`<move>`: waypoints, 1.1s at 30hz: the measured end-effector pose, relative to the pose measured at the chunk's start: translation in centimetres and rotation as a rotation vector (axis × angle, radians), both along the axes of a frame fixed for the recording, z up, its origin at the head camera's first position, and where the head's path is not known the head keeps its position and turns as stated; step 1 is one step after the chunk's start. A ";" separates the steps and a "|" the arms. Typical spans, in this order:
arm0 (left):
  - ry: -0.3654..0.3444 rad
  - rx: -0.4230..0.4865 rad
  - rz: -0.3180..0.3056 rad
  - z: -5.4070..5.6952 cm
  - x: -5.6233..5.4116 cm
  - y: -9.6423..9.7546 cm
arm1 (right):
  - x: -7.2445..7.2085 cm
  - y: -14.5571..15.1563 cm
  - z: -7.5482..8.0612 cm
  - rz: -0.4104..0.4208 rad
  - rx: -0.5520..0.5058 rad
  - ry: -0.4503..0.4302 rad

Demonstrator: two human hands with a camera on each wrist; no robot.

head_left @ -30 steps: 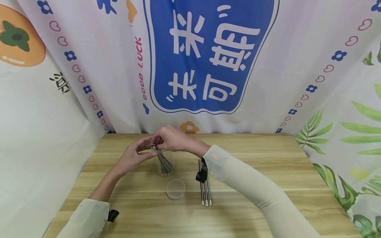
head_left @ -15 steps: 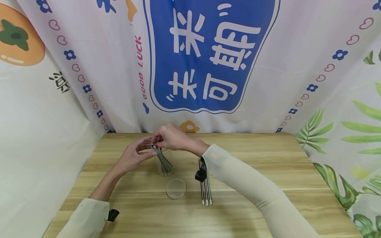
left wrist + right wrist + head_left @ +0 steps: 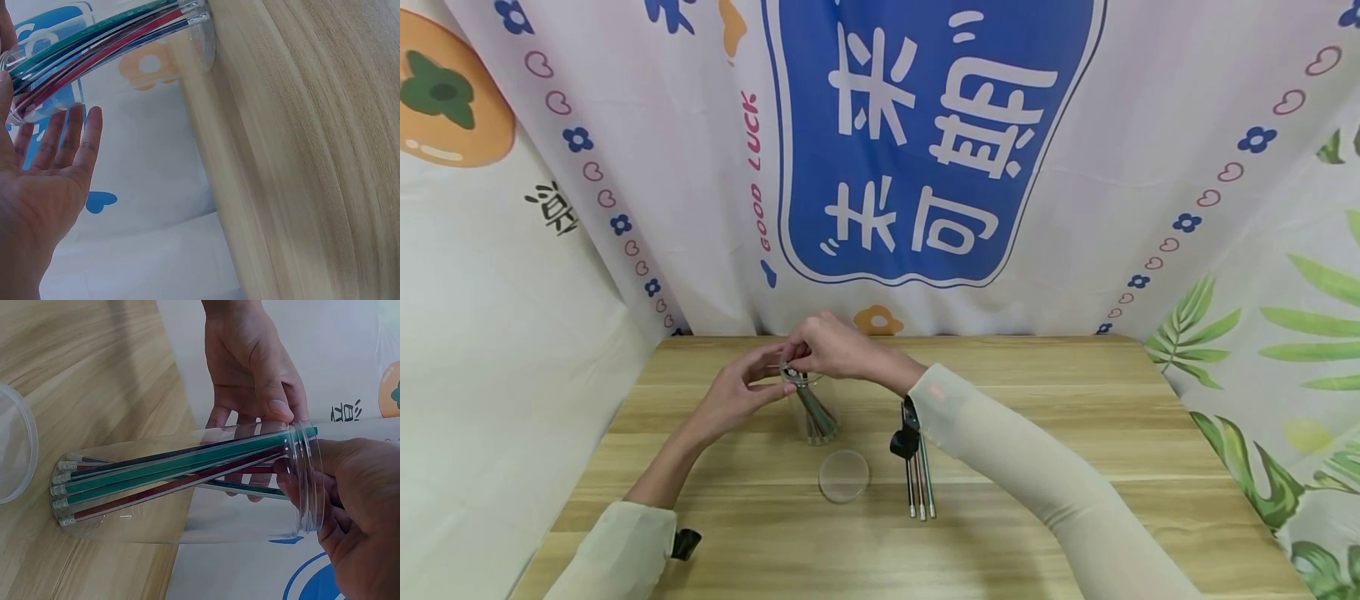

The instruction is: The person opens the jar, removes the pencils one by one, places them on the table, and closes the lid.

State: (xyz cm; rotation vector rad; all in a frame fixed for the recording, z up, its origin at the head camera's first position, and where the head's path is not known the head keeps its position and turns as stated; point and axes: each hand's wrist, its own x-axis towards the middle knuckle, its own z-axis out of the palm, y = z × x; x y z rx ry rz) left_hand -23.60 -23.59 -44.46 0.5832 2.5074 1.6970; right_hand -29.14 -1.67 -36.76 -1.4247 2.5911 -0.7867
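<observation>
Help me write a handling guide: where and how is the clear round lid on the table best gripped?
Probably pinch the lid at opposite edges of its rim, from above on the near side: it lies flat, offering only a thin edge, while the jar is beyond it and loose pencils lie to its right.

Head view: bright, even, diffuse light; wide-angle stretch at the edges, well away from the jar (image 3: 219, 515). Pencils (image 3: 815, 411) inside the jar look blurry. Wrist views dimmer (left one bluish, hazy). Right wrist: small glints on the jar's neck, soft-edged shadow streak on the desk (image 3: 100, 381) above the jar.
</observation>
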 end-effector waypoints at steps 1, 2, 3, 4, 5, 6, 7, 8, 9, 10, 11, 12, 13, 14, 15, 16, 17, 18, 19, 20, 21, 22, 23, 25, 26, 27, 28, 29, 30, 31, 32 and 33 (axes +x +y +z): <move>-0.002 0.001 0.000 0.0 0.0 0.0 | 0.0 0.0 0.0 -0.001 -0.002 -0.001; -0.004 0.003 0.000 0.0 0.0 0.0 | 0.0 0.0 0.0 -0.003 -0.004 -0.001; -0.005 0.005 0.000 0.0 0.0 0.0 | 0.0 0.0 0.0 -0.005 -0.008 -0.003; -0.006 0.004 0.001 0.0 0.0 0.0 | 0.1 0.0 0.0 -0.006 -0.011 -0.007; -0.006 0.003 0.001 0.0 0.0 0.0 | 0.1 0.1 0.0 -0.008 -0.015 -0.010; -0.007 0.003 0.001 0.0 0.0 0.0 | 0.1 0.1 0.0 -0.009 -0.020 -0.014; -0.009 0.003 0.002 -0.1 0.0 0.0 | 0.1 0.1 0.0 -0.008 -0.025 -0.019; -0.010 0.003 0.002 -0.1 0.0 0.0 | 0.1 0.1 0.0 -0.007 -0.032 -0.027; -0.010 0.002 0.001 -0.1 0.0 0.0 | 0.0 0.2 0.0 -0.005 -0.040 -0.036; -0.010 0.001 0.001 -0.1 0.0 0.0 | 0.0 0.2 -0.1 -0.003 -0.046 -0.042; -0.011 0.002 0.001 -0.1 0.0 0.0 | -0.1 0.3 -0.1 0.000 -0.053 -0.047; -0.010 0.002 0.000 -0.1 0.0 0.0 | -0.1 0.3 -0.1 0.004 -0.061 -0.054; -0.008 0.001 0.000 -0.1 0.0 0.0 | -0.2 0.4 -0.2 0.008 -0.068 -0.062; -0.007 0.000 0.000 0.0 0.1 0.0 | -0.2 0.5 -0.2 0.012 -0.076 -0.071; -0.005 -0.001 0.000 0.0 0.1 0.1 | -0.3 0.6 -0.2 0.015 -0.083 -0.080; -0.004 -0.001 0.003 0.0 0.1 0.1 | -0.3 0.6 -0.3 0.018 -0.090 -0.087; -0.002 -0.001 0.005 0.0 0.1 0.1 | -0.4 0.7 -0.3 0.020 -0.101 -0.095; 0.001 -0.002 0.008 0.0 0.1 0.1 | -0.4 0.8 -0.3 0.022 -0.114 -0.107; 0.004 -0.002 0.007 0.0 0.1 0.1 | -0.5 0.9 -0.3 0.022 -0.127 -0.118; 0.007 -0.001 0.006 0.1 0.1 0.1 | -0.5 1.0 -0.4 0.021 -0.140 -0.124; 0.009 0.001 0.006 0.1 0.1 0.1 | -0.5 1.1 -0.4 0.019 -0.153 -0.133; 0.011 0.004 0.007 0.0 0.1 0.1 | -0.5 1.1 -0.4 0.018 -0.167 -0.137; 0.013 0.007 0.005 0.1 0.1 0.1 | -0.5 1.2 -0.4 0.018 -0.182 -0.143; 0.016 0.014 -0.001 0.0 0.1 0.1 | -0.4 1.4 -0.4 0.021 -0.205 -0.147; 0.015 0.019 0.000 0.0 0.1 0.1 | -0.4 1.4 -0.4 0.023 -0.216 -0.150; 0.015 0.024 -0.001 0.0 0.1 0.2 | -0.3 1.5 -0.4 0.026 -0.228 -0.157; 0.016 0.028 -0.003 0.0 0.1 0.2 | -0.2 1.6 -0.4 0.030 -0.240 -0.160; 0.016 0.032 -0.005 0.0 0.1 0.2 | -0.2 1.7 -0.4 0.031 -0.252 -0.168; 0.015 0.035 -0.007 0.0 0.1 0.2 | -0.1 1.8 -0.4 0.031 -0.264 -0.176; 0.014 0.038 -0.009 0.0 0.1 0.2 | 0.0 1.9 -0.5 0.030 -0.276 -0.184; 0.014 0.039 -0.011 0.0 0.1 0.2 | 0.1 2.0 -0.5 0.029 -0.295 -0.193; 0.013 0.040 -0.012 0.0 0.1 0.2 | 0.1 2.1 -0.6 0.028 -0.312 -0.199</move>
